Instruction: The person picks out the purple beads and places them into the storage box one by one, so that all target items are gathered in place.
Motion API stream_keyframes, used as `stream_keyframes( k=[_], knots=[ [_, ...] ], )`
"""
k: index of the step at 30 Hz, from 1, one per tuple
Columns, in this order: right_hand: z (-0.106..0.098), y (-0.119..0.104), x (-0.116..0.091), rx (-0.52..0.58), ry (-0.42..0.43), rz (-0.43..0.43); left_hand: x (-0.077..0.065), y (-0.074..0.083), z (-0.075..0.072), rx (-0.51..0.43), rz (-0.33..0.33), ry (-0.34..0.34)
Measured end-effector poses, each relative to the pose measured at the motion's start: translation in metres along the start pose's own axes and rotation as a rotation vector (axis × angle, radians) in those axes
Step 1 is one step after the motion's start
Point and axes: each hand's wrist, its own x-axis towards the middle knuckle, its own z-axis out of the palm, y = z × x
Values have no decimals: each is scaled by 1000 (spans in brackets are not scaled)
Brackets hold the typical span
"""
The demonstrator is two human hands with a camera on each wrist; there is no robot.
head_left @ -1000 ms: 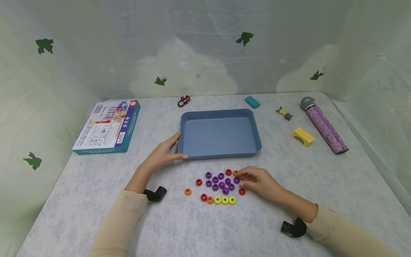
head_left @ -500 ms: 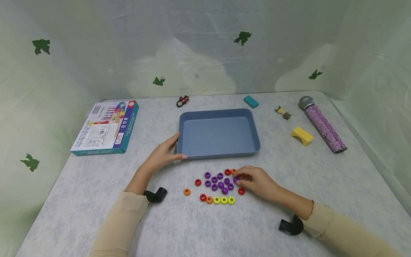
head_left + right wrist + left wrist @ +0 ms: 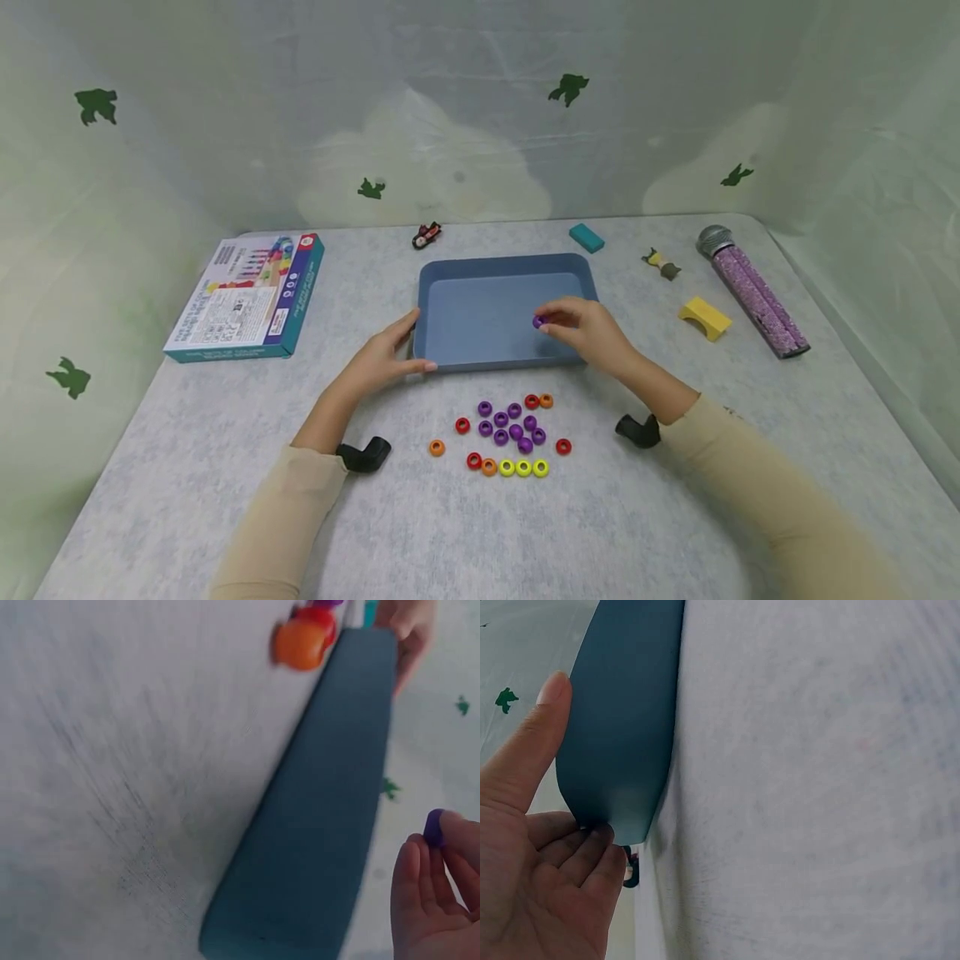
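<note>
From the head view I see the right hand (image 3: 588, 329) poised over a shallow blue-grey rectangular tray (image 3: 480, 321), pinching a small round purple bead (image 3: 538, 322) between thumb and fingertips. The left hand (image 3: 378, 358) holds the tray's near-left corner, thumb along the near side, fingers spread to the left side. Nearer the person than the right hand, and to its left, lie loose purple beads (image 3: 516, 432), with red beads, orange beads and yellow beads (image 3: 523, 475) around them on the pale mottled table (image 3: 420, 533). No bead shows in the tray, though the right hand covers part of its floor. I take the step to be carrying a bead in; the next move seems to call for lowering it and loosening the pinch while the other hand steadies the tray.

In the left wrist view, the left hand's thumb stands beside the rim and its bent fingers meet the tray's end, some tips out of sight. Just beyond them is a dark scrap, too hidden to name.

In the right wrist view, the right hand is cut off by the frame edge, and the wall conceals the tray's inside, so the bead's height above the floor cannot be judged. The loose beads at the top are blurred and cropped.
</note>
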Motion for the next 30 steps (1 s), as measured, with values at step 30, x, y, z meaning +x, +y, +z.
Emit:
stream_keyframes(
  k=[30],
  knots=[
    [10, -2, -8, 19, -40, -67, 1, -1, 0, -7, -3, -7]
  ],
)
